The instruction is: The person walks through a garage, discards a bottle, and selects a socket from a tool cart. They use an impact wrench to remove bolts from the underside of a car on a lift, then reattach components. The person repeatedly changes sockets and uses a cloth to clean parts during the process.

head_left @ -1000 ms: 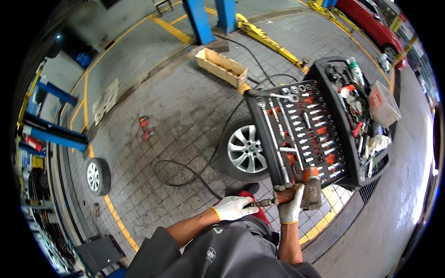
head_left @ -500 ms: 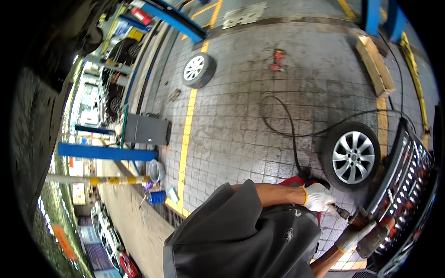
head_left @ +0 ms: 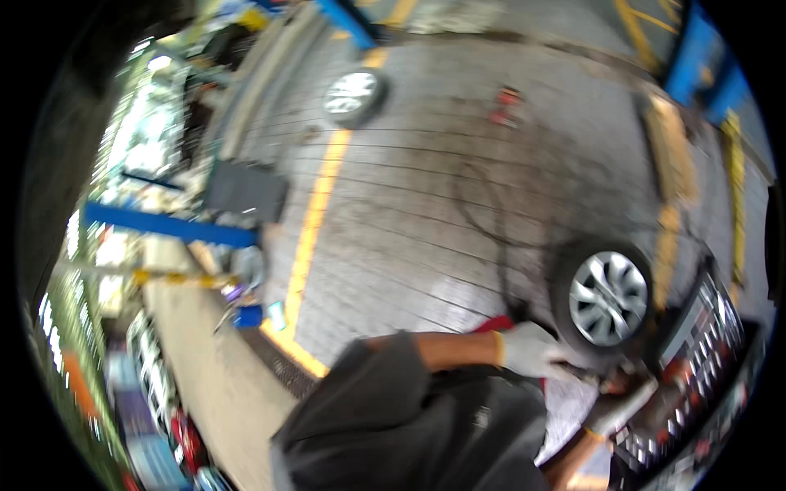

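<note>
Left hand [head_left: 530, 352]: gloved, at the impact wrench [head_left: 625, 379], likely steadying it; blur hides whether it grips.
Right hand [head_left: 621, 409]: curled round the impact wrench, seemingly bearing its weight.
Impact wrench: between hands, alloy wheel [head_left: 607, 299] just beyond, socket set [head_left: 694, 386] right, probably for reach.

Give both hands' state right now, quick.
Left hand: at one end of the power tool; grip too blurred to tell.
Right hand: closed, holding the power tool.

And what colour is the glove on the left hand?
The glove is white with a yellow cuff edge, best seen in the head view.
</note>
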A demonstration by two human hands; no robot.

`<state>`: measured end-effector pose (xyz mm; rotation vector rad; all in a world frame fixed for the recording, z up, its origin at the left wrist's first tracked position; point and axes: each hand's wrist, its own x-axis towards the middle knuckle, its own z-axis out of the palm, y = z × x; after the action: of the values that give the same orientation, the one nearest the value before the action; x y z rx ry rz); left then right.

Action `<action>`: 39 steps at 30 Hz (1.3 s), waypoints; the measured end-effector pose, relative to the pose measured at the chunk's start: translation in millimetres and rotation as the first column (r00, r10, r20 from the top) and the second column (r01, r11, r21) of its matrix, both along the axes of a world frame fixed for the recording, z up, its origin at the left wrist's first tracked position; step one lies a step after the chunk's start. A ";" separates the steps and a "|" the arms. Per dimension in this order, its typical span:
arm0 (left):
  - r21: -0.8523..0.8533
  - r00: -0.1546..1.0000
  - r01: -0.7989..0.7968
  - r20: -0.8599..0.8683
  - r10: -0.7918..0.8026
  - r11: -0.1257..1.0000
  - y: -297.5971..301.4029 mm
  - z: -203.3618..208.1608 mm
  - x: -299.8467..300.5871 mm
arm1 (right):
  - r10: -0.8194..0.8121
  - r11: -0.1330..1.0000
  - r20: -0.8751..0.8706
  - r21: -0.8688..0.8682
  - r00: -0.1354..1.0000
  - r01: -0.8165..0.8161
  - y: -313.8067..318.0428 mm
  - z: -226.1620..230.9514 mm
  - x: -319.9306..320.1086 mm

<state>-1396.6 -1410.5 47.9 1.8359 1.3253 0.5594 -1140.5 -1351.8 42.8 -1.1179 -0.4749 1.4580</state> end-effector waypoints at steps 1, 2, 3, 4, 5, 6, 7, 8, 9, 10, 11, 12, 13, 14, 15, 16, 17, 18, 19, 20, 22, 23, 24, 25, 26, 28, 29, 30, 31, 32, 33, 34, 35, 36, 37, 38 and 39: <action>0.009 1.000 0.006 -0.021 -0.005 1.000 -4.8 -0.8 -1.1 | -0.003 1.000 0.035 -0.010 0.999 0.004 -4.8 9.6 0.9; 0.011 0.999 0.022 -0.046 -0.022 1.000 -8.1 2.0 0.3 | -0.011 1.000 0.029 -0.020 1.000 0.011 -6.8 15.1 -3.4; -0.056 1.000 0.018 -0.007 -0.018 0.998 -0.4 16.6 -6.6 | -0.049 0.998 0.002 -0.039 0.999 0.049 -7.9 13.3 -6.5; -0.039 0.997 0.071 0.005 -0.071 0.997 -3.7 7.0 -5.0 | -0.054 0.998 0.001 -0.034 0.999 0.054 -8.8 12.4 -10.7; -0.024 0.995 0.097 -0.033 -0.098 0.995 -0.7 0.2 -6.6 | -0.113 0.989 -0.072 -0.105 0.991 0.105 -5.8 16.0 -19.3; -0.084 0.994 0.111 -0.001 -0.111 0.990 -2.3 0.4 -2.5 | -0.130 0.989 -0.059 -0.082 0.990 0.125 -11.0 17.2 -17.0; -0.144 0.992 0.129 0.019 -0.127 0.981 0.2 2.4 -1.0 | -0.149 0.988 -0.056 -0.060 0.987 0.145 -15.8 12.5 -13.0; -0.310 0.980 0.195 0.021 -0.198 0.931 4.4 7.3 -1.3 | -0.125 0.988 -0.046 -0.096 0.991 0.120 -27.7 6.1 -5.5; -0.350 0.976 0.215 0.053 -0.210 0.912 5.9 6.0 1.8 | -0.117 0.989 -0.070 -0.099 0.991 0.109 -37.2 2.6 0.5; -0.391 0.971 0.239 0.083 -0.224 0.889 6.9 5.6 6.4 | -0.114 0.989 -0.086 -0.105 0.990 0.104 -46.8 3.8 4.9; -0.427 0.965 0.264 0.114 -0.238 0.865 6.8 5.9 9.3 | -0.110 0.989 -0.101 -0.108 0.989 0.099 -57.3 7.0 5.9; -0.478 0.950 0.311 0.174 -0.259 0.822 5.8 2.1 13.1 | -0.135 0.985 -0.090 -0.118 0.987 0.124 -68.7 8.9 4.8; -0.463 0.943 0.333 0.157 -0.294 0.821 8.7 2.6 19.3 | -0.195 0.968 -0.058 -0.172 0.979 0.182 -77.1 14.4 0.1; -0.444 0.933 0.359 0.143 -0.330 0.821 12.8 7.2 27.4 | -0.174 0.975 -0.037 -0.148 0.984 0.167 -85.5 10.0 1.2; -0.413 0.922 0.386 0.134 -0.364 0.825 17.4 11.4 39.6 | -0.151 0.982 -0.006 -0.117 0.989 0.149 -90.6 5.3 6.3; -0.491 0.924 0.369 0.284 -0.255 0.789 18.8 17.1 50.7 | -0.185 0.980 0.079 -0.063 0.980 0.190 -91.4 8.7 3.9; -0.470 0.917 0.377 0.309 -0.251 0.798 18.1 9.8 60.9 | -0.215 0.975 0.156 -0.013 0.964 0.220 -91.7 12.4 -1.6; -0.523 0.931 0.363 0.242 -0.274 0.771 22.2 12.2 69.6 | -0.221 0.975 0.186 0.002 0.957 0.224 -93.7 16.4 -6.9; -0.575 0.938 0.342 0.166 -0.304 0.743 26.5 17.6 77.1 | -0.230 0.973 0.211 0.013 0.950 0.232 -98.2 19.5 -7.5; -0.638 0.944 0.324 0.166 -0.287 0.699 29.6 23.0 81.9 | -0.158 0.987 0.331 0.015 0.930 0.163 -105.2 10.9 -0.6; -0.492 0.964 0.252 0.206 -0.170 0.833 17.1 15.0 94.8 | -0.161 0.986 0.315 0.088 0.935 0.141 -111.6 3.8 4.6; -0.415 0.966 0.200 0.234 -0.109 0.888 14.3 15.5 101.8 | -0.125 0.991 0.322 0.088 0.939 0.102 -113.0 4.5 8.6; -0.427 0.961 0.271 0.160 -0.223 0.862 14.3 18.6 102.8 | -0.092 0.994 0.304 0.091 0.948 0.068 -117.6 10.6 13.7; -0.418 0.938 0.345 0.182 -0.294 0.840 22.9 26.7 113.8 | -0.083 0.992 0.328 0.115 0.941 0.047 -113.8 29.1 15.0; -0.409 0.910 0.414 0.204 -0.360 0.813 30.2 32.6 125.6 | 0.027 0.994 0.443 0.082 0.896 -0.071 -116.5 25.1 24.2; -0.418 0.890 0.453 0.258 -0.375 0.788 26.5 32.5 144.2 | 0.060 0.945 0.826 0.133 0.561 -0.298 -117.6 4.4 38.4; -0.424 0.876 0.441 0.395 -0.276 0.791 17.2 5.4 144.7 | -0.011 0.916 0.936 0.151 0.353 -0.372 -118.9 -5.9 44.8; -0.428 0.832 0.437 0.526 -0.175 0.791 7.8 -22.1 145.0 | 0.036 0.894 0.914 0.151 0.404 -0.421 -121.2 -13.5 52.6; -0.359 0.810 0.429 0.558 -0.177 0.829 8.5 -19.1 151.2 | 0.073 0.868 0.903 0.152 0.424 -0.472 -118.7 -19.0 63.2; -0.450 0.830 0.381 0.552 -0.084 0.807 5.9 -14.8 158.5 | 0.121 0.839 0.888 0.146 0.443 -0.524 -119.7 -22.6 73.1; -0.538 0.845 0.331 0.535 0.010 0.775 4.0 -8.9 165.4 | 0.163 0.807 0.887 0.132 0.433 -0.576 -119.0 -24.8 89.3; -0.501 0.937 0.253 0.340 -0.080 0.828 6.5 -2.1 168.2 | 0.208 0.771 0.881 0.119 0.424 -0.626 -119.4 -27.7 106.4; -0.518 0.921 0.220 0.390 -0.001 0.827 3.7 -0.2 175.4 | 0.253 0.728 0.877 0.106 0.410 -0.677 -115.2 -23.6 121.6; -0.535 0.897 0.189 0.436 0.077 0.823 -0.9 0.7 182.1 | 0.315 0.746 0.768 0.164 0.558 -0.646 -113.3 -15.7 133.7; -0.553 0.864 0.166 0.481 0.150 0.817 -5.1 -0.9 188.7 | 0.357 0.771 0.633 0.215 0.687 -0.599 -109.0 -3.0 146.6; -0.460 0.942 0.081 0.325 0.082 0.884 -5.2 -9.3 191.0 | 0.397 0.743 0.701 0.134 0.593 -0.656 -110.6 -15.1 158.1; -0.401 0.963 0.061 0.264 0.052 0.914 -6.9 -12.7 188.8 | 0.431 0.714 0.757 0.047 0.491 -0.699 -112.2 -26.9 169.1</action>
<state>-1207.7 -1417.4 35.3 1.3679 1.1496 0.4699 -971.4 -1464.0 15.9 -1.2508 -1.7664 1.3476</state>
